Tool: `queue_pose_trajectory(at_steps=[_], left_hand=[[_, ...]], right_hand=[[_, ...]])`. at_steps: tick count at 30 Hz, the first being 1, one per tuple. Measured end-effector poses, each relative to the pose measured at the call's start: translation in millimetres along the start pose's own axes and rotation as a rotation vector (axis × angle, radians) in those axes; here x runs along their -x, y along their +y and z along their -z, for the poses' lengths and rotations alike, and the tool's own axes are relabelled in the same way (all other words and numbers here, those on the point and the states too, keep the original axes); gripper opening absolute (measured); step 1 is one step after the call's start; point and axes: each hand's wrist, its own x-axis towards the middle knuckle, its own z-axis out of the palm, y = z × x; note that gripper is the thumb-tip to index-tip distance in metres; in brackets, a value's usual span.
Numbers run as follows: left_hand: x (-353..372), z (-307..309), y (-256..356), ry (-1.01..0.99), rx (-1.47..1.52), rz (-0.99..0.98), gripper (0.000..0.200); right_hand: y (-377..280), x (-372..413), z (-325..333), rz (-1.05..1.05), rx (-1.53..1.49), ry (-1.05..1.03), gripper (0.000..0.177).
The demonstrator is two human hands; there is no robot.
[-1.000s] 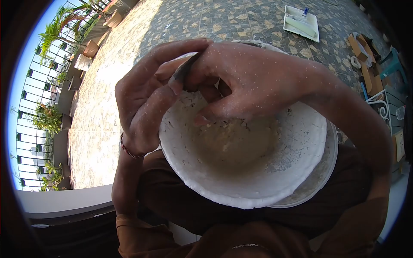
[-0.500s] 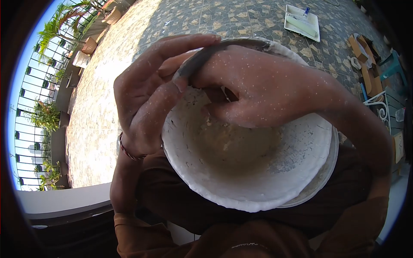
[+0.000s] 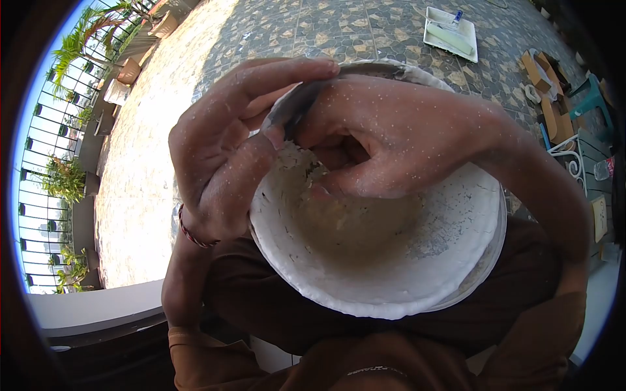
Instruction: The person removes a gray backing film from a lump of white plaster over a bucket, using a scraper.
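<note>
A round, white-coated tub [image 3: 385, 296] rests tilted on my lap, its mouth facing me. The coating is rough along the lip and chipped inside, with a brownish tint at the bottom. At the upper left rim a dark bare strip [image 3: 298, 104] shows. My left hand [image 3: 218, 146] is closed around that rim, thumb on the near side and fingers beyond it. My right hand [image 3: 404, 137] reaches over the far rim into the tub, fingers curled against the upper left inner wall. Its fingertips are partly hidden, so I cannot make out what they pinch. White specks cover both hands.
On the tiled floor [image 3: 261, 39] lies a white paint tray [image 3: 466, 29] with a roller. Cardboard boxes [image 3: 557, 120], a green stool [image 3: 590, 101] and a white scrolled metal frame [image 3: 574, 153] stand at the right. Potted plants [image 3: 65, 176] line the railing at the left.
My right hand has shifted slightly down and its thumb has moved a little along the inner wall. My left hand keeps its hold on the rim. The view has shifted slightly.
</note>
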Motion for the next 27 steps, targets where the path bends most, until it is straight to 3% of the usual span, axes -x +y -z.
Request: queue_pose_trajectory(at_steps=[5,16,23,27], left_hand=[[-1,-4,6,0.024,0.031,0.063,0.053],[0,-6,11,0.050,0.059,0.136,0.055],[1,-1,3,0.024,0.044,0.064,0.055],[1,5,2,-0.016,0.040,0.043,0.046]], right_hand=[[15,-8,-17,0.120,0.043,0.241,0.022],[6,-1,-3,0.071,-0.081,0.113,0.019],[5,-3,0,0.020,-0.040,0.036,0.021],[8,-10,-13,0.110,-0.001,0.232,0.023]])
